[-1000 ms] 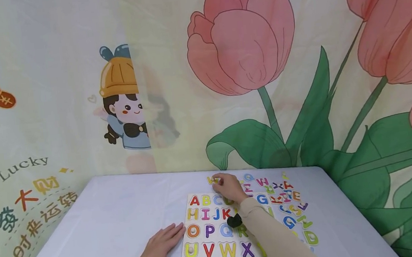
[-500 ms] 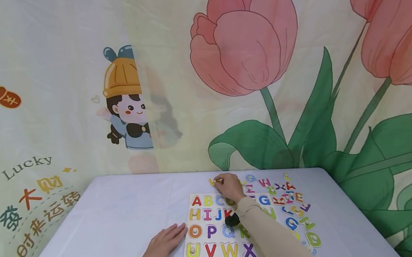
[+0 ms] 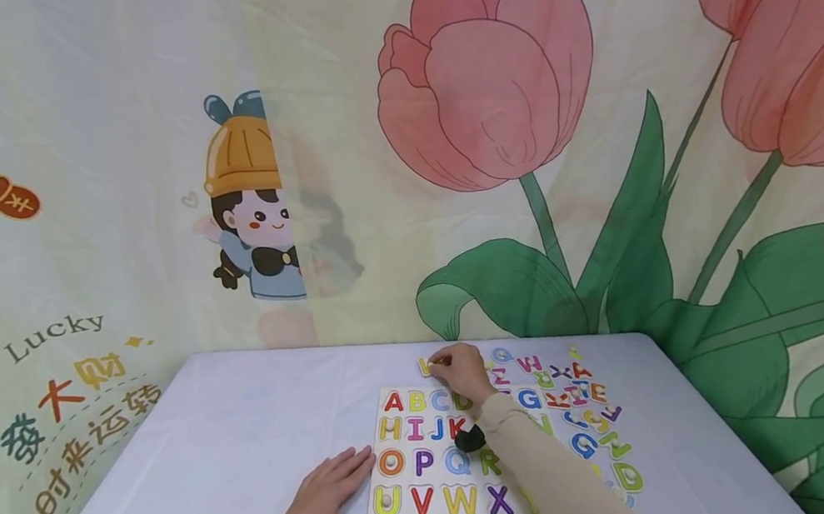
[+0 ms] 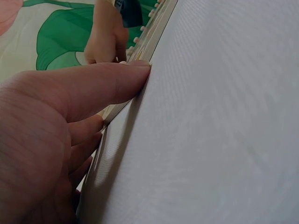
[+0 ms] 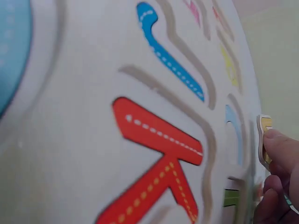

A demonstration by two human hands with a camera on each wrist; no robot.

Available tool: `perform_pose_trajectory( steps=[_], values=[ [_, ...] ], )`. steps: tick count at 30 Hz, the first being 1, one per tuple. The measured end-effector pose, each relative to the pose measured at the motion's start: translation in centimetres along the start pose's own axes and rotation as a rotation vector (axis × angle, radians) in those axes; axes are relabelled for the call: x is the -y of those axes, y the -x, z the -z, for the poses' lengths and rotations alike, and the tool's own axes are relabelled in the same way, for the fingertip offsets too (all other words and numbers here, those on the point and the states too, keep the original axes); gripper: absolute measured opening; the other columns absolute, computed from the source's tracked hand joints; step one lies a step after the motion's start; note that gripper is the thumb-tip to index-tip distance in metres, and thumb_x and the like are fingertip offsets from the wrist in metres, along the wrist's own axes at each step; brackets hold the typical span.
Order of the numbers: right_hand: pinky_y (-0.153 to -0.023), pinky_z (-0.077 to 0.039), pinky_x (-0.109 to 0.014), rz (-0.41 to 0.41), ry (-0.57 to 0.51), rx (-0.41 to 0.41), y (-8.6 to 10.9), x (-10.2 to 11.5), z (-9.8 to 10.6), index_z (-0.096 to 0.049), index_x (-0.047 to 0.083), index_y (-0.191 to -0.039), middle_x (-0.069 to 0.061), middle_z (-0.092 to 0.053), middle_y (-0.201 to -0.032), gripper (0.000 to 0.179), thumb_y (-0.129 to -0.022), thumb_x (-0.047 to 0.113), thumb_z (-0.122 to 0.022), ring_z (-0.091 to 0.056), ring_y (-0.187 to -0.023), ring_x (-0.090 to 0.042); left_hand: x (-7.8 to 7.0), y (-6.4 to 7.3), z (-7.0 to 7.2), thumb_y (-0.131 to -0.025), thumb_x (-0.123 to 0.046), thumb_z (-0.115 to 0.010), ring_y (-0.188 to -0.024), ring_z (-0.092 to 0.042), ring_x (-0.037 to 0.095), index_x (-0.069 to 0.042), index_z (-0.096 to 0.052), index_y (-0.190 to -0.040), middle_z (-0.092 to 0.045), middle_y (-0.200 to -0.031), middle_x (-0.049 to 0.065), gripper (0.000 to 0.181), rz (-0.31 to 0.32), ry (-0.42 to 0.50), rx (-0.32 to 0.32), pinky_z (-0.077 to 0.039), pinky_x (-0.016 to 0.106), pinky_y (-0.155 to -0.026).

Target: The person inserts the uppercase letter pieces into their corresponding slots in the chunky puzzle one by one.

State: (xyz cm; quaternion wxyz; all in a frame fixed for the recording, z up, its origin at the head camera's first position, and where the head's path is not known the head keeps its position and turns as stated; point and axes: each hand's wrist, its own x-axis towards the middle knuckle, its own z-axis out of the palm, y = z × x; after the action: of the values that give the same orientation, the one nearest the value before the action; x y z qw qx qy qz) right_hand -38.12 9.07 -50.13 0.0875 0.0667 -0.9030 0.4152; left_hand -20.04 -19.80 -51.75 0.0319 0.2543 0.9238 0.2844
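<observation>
Just behind the letter puzzle board (image 3: 400, 486), my right hand (image 3: 461, 369) pinches a yellow letter puzzle piece (image 3: 424, 366). The fingers cover much of it, so I cannot tell which letter it is. In the right wrist view the thumb of my right hand (image 5: 282, 156) presses on the piece's face (image 5: 266, 122), beyond the board's printed recesses. My left hand (image 3: 317, 506) lies at the board's left edge, fingers extended. From the left wrist, the left thumb (image 4: 112, 81) touches the board's rim (image 4: 156, 35). Knobbed pieces O (image 3: 391, 463) and U (image 3: 387, 502) sit in the board.
Loose letter pieces lie scattered on the right, among them a blue G (image 3: 583, 446), a green D (image 3: 627, 477) and an orange E (image 3: 597, 393). A light blue Q (image 3: 502, 355) lies behind the board. A printed cloth backdrop (image 3: 358, 321) hangs behind the white table (image 3: 200, 463).
My right hand stays behind the board with the yellow piece, which has shifted only slightly in its fingers. My left hand keeps its place at the board's edge.
</observation>
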Motion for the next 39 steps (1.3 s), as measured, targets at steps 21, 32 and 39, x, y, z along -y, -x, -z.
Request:
perform_pose_trajectory(
  steps=[21,32,39],
  values=[
    [-0.064,-0.045,-0.023,0.147,0.116,0.167,10.1,0.4,6.4,-0.084,0.022,-0.095,0.012,-0.063,-0.085,0.004,-0.091,0.025,-0.086,-0.054,-0.077,-0.011,0.1,-0.1,0.0,-0.085,-0.062,-0.078,-0.159,-0.031,0.036,-0.017,-0.047,-0.162,-0.041,-0.170,-0.002,0.095,0.038,0.020,0.027,-0.019,0.067,-0.126],
    [-0.067,-0.043,-0.023,0.115,0.084,0.307,15.2,0.8,7.1,-0.084,0.029,-0.093,0.014,-0.062,-0.084,0.006,-0.089,0.032,-0.088,-0.055,-0.079,-0.009,0.0,-0.2,0.1,-0.086,-0.061,-0.078,-0.157,-0.033,0.038,-0.013,-0.048,-0.161,-0.042,-0.169,0.003,0.094,0.007,0.006,0.003,-0.022,0.069,-0.124],
    [-0.064,-0.045,-0.020,0.128,0.021,0.360,16.7,0.2,6.5,-0.084,0.030,-0.093,0.014,-0.063,-0.084,0.005,-0.089,0.032,-0.088,-0.055,-0.077,-0.006,0.1,-0.3,-0.1,-0.086,-0.063,-0.077,-0.157,-0.033,0.037,-0.014,-0.048,-0.161,-0.042,-0.169,0.002,0.094,-0.001,-0.011,0.000,-0.022,0.069,-0.124]
  ],
)
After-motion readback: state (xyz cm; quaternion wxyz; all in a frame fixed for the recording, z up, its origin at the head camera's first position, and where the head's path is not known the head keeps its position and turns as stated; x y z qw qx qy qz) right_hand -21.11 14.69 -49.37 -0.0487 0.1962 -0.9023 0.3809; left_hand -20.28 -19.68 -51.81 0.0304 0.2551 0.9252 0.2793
